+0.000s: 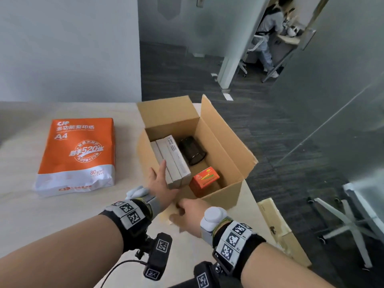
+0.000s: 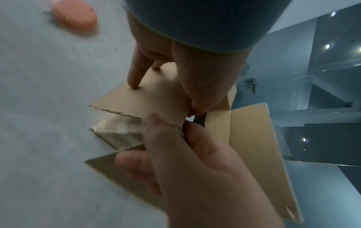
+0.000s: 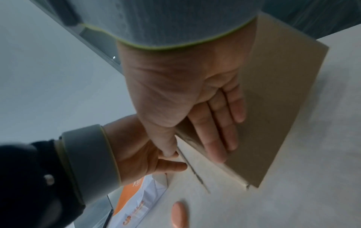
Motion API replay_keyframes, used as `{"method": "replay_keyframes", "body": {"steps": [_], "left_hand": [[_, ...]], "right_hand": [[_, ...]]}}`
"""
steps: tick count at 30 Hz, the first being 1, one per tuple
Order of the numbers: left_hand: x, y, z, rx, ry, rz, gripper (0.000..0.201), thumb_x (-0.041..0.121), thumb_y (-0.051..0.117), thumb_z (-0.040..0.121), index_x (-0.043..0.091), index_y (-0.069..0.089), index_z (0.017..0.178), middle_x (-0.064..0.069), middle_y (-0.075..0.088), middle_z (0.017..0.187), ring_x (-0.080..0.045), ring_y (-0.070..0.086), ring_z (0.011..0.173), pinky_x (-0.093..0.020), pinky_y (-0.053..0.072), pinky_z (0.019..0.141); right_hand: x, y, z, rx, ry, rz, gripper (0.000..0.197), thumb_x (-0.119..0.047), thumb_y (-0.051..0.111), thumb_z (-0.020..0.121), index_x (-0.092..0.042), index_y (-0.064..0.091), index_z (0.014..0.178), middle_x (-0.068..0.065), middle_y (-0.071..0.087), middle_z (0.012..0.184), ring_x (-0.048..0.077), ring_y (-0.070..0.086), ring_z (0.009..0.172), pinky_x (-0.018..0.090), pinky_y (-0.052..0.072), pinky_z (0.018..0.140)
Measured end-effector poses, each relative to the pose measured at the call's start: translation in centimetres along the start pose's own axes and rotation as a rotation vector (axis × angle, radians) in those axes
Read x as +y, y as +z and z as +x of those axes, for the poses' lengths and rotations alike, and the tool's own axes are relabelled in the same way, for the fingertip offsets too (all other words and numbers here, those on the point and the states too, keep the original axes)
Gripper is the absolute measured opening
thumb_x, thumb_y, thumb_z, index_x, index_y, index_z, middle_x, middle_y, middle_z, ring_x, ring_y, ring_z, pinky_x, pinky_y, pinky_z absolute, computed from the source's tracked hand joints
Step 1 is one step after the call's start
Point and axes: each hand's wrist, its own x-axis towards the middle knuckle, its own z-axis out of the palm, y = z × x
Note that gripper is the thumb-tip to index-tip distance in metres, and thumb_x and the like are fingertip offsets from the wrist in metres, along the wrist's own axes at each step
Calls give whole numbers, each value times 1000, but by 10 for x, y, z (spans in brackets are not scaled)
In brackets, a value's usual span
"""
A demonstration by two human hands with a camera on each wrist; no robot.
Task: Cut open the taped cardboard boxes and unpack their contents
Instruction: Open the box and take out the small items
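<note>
Pinched the near flap between right fingers, pressed together flat on its outer face, and thumb; probably held down by the right hand to keep the opening clear. Seemingly clasped the box by its left wall with the left hand, thumb outside, fingers inside against 3 white cartons, likely steadying it or reaching for them. Stood at the table edge, mouth up, long axis running away from the person. Lay lengthwise along that axis, the cartons; beside them a black cup and orange pack.
</note>
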Motion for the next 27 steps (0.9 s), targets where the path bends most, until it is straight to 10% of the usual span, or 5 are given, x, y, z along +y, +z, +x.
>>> {"method": "replay_keyframes", "body": {"steps": [4,10,15,20,27], "left_hand": [[-6,-36,39,-20,103,15,104,-4,56,86,38,-4,160,-3,3,171,-34,33,148,-37,42,112],[-9,-52,66,-34,171,38,99,-8,52,87,40,5,160,1,8,171,-31,56,129,-18,47,74],[-11,-48,68,-21,167,12,95,-8,49,90,39,7,160,2,6,171,-30,55,130,-15,45,75],[-6,-55,65,-44,190,1,94,-7,46,92,35,-2,161,4,4,171,-31,45,140,-29,46,98],[-2,-61,67,-58,157,87,96,-5,53,90,35,2,161,0,6,171,-28,50,135,-22,49,89]], "right_hand": [[2,-23,12,186,-26,204,43,-50,54,93,-36,55,134,-11,68,104,15,65,96,34,54,88],[58,-74,21,815,275,93,50,-37,57,87,-29,54,137,-3,52,143,24,48,129,43,42,106],[89,-85,40,456,565,269,73,-35,57,95,-30,22,158,8,57,142,33,61,118,34,48,95],[91,-89,60,262,614,109,38,-18,43,100,-19,53,137,9,62,111,31,59,99,27,42,83],[101,-119,78,200,599,0,44,-30,63,79,-18,57,121,10,62,108,29,63,91,41,57,85]]}}
